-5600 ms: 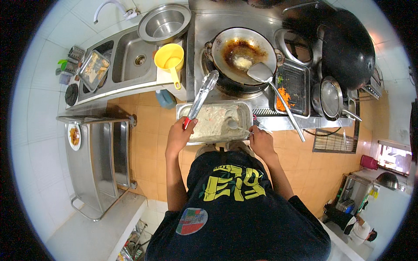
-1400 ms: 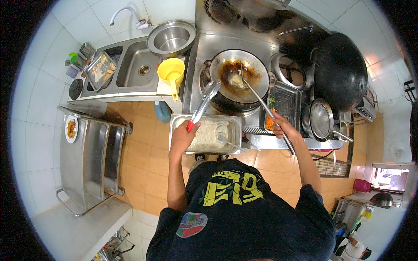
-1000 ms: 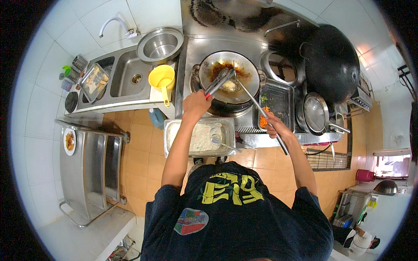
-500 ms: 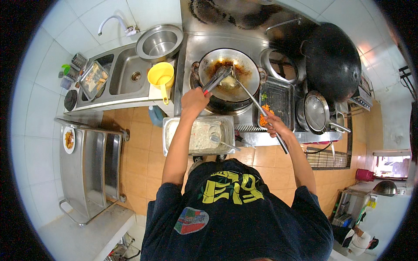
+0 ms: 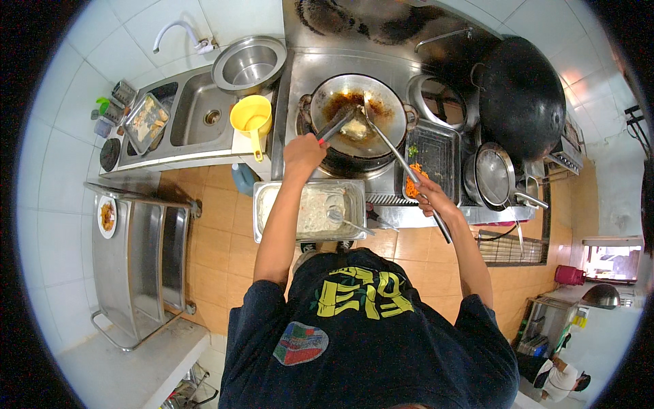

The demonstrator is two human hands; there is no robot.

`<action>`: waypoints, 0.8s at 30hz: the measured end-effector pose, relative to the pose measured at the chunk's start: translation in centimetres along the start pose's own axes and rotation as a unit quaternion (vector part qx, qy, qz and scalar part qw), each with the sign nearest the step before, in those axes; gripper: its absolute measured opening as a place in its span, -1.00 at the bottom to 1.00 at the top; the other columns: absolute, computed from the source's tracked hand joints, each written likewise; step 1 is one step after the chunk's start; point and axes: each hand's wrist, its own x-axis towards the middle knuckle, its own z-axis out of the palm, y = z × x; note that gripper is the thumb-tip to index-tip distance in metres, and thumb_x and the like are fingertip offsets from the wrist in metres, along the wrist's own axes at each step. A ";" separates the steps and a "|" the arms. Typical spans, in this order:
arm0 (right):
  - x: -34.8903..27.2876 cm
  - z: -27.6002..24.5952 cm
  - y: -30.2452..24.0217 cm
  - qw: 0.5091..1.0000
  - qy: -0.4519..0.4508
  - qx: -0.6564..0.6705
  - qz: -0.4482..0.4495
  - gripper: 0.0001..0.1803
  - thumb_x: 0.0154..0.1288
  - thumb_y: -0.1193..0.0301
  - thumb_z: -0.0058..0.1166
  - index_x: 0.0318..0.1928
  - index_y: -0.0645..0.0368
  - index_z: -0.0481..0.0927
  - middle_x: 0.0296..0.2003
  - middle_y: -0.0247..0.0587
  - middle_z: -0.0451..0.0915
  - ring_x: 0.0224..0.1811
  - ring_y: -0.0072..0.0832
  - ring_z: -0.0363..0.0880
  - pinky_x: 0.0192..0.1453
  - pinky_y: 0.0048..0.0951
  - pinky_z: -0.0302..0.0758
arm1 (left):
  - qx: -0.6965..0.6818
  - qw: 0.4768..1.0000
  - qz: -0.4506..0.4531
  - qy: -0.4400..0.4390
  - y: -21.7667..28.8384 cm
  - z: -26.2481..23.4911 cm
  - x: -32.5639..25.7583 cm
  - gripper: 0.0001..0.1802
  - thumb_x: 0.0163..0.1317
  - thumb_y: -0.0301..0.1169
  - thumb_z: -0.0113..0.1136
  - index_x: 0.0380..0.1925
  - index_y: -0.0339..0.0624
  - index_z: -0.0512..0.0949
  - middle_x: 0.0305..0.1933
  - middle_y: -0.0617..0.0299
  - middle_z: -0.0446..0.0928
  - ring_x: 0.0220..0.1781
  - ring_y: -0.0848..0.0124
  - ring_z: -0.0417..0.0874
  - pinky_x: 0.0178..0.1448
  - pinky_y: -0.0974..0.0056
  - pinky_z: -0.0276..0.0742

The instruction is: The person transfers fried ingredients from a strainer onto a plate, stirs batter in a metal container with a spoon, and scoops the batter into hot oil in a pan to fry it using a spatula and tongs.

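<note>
My left hand [image 5: 304, 157] is closed around the red-and-dark handle of a utensil that looks like tongs [image 5: 334, 128]. Its far end reaches into a large wok [image 5: 396, 94] on the stove, close to a pale lump of food [image 5: 354, 129] lying in brown oil. In my right hand [image 5: 434, 195] is the long metal handle of a ladle [image 5: 390, 146]; its head dips into the wok and is hard to make out. Below my left forearm, a metal tray [image 5: 257, 211] of creamy pale mixture [image 5: 313, 215] has a second ladle [image 5: 337, 215] resting in it.
Right of the wok are a dark tray [image 5: 436, 153] with shredded orange vegetable [image 5: 414, 178], a strainer [image 5: 494, 176] and a big black wok [image 5: 521, 99]. To the left are a yellow dipper [image 5: 251, 116], a steel pot [image 5: 249, 65], a sink [image 5: 197, 112] and a metal cart [image 5: 129, 266].
The tongs have tilted and shifted slightly left and down in the wok, so more of the pale food shows. My right hand and its ladle have barely moved.
</note>
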 end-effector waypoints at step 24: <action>3.8 -2.7 4.6 0.861 0.188 -0.387 -0.270 -0.39 0.44 0.27 -0.01 0.47 -0.24 0.24 -0.41 -0.07 0.68 -0.47 -0.16 0.68 -0.34 -0.16 0.60 | -0.022 1.000 -0.016 0.007 -0.5 -1.4 -0.1 -0.47 0.24 0.07 0.23 -0.28 -0.25 0.71 -0.21 -0.12 0.69 -0.10 -0.04 0.72 -0.03 -0.01 0.62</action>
